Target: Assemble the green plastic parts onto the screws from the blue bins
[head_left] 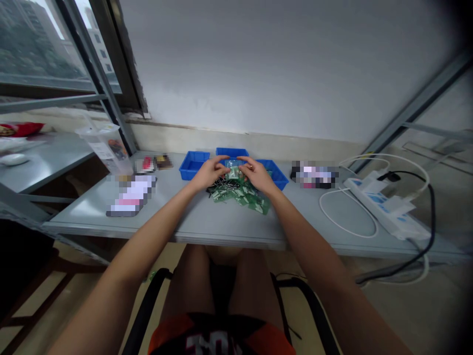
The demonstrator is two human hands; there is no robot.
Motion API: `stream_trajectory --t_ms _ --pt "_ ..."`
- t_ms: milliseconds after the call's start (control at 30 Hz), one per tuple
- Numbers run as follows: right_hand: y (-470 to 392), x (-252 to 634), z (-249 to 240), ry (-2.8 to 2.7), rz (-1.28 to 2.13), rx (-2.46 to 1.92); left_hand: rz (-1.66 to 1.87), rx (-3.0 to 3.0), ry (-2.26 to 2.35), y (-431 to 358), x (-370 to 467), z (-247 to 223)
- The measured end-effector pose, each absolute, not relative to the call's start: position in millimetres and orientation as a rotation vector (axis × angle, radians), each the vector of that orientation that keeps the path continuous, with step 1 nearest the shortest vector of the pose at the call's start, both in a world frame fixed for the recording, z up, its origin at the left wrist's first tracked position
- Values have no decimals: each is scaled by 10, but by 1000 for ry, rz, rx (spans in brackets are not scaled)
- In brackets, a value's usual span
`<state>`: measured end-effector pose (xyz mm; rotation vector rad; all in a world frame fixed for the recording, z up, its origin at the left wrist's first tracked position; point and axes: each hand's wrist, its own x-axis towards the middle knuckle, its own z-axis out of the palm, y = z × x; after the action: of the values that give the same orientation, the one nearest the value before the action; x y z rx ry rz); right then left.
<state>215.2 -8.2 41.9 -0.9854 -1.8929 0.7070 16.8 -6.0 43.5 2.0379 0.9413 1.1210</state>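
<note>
Over the pile, a small clear packet with green and white print [234, 173] is stretched between my two hands. My left hand [210, 173] pinches its left side, and my right hand [256, 174] pinches its right side. Beneath them lies a heap of green-printed packets [251, 198]. Thin dark sticks or screws [226, 185], too small to tell, are mixed in at its left. Around the heap stand a left blue tray [187, 172], a back blue tray [231, 151] and a right blue tray [281, 183], partly hidden by my right hand.
On the left are a blurred-out phone [133, 196], a lidded plastic cup [107, 148] and small packs [147, 164]. On the right, another blurred object [314, 176] and a white power strip [391, 212] with looping cables [343, 228] lie on the grey table [221, 224].
</note>
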Motion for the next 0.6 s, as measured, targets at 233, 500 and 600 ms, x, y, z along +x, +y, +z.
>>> stream_trajectory --t_ms 233,500,600 --pt "-53 2144 398 -1815 484 -1033 1168 1875 910 -20 176 404" --pt "-163 2072 408 -2014 394 -1025 1238 1794 883 -88 244 435" --pt "-198 2031 407 -2030 411 -998 1195 1869 828 -91 237 439"
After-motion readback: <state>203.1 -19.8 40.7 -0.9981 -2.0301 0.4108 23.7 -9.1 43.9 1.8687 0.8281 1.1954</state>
